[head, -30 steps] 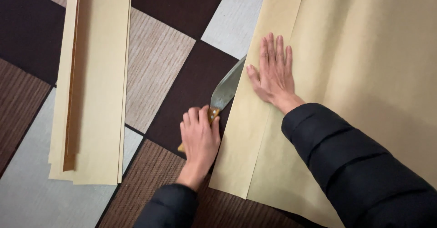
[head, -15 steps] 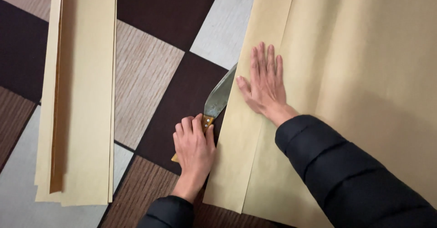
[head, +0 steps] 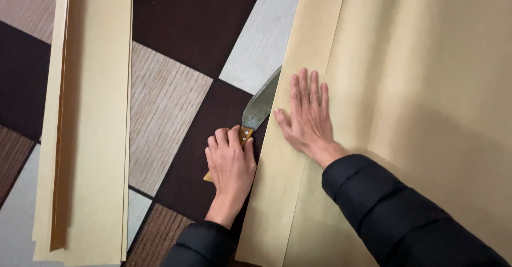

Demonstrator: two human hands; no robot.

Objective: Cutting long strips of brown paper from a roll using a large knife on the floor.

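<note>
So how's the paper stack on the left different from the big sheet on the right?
The stack of strips is narrow, many-layered and untouched; the big sheet is wide, folded, and pinned flat by the right hand. The left hand holds a knife at the sheet's folded edge; nothing lies at the stack. Both are tan paper on the patterned floor.

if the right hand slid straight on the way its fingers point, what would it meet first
The right hand lies flat on the folded tan paper, fingers pointing up the frame. That way shows only more paper, to the picture's top edge. The knife blade lies off to its left, outside that line.
</note>
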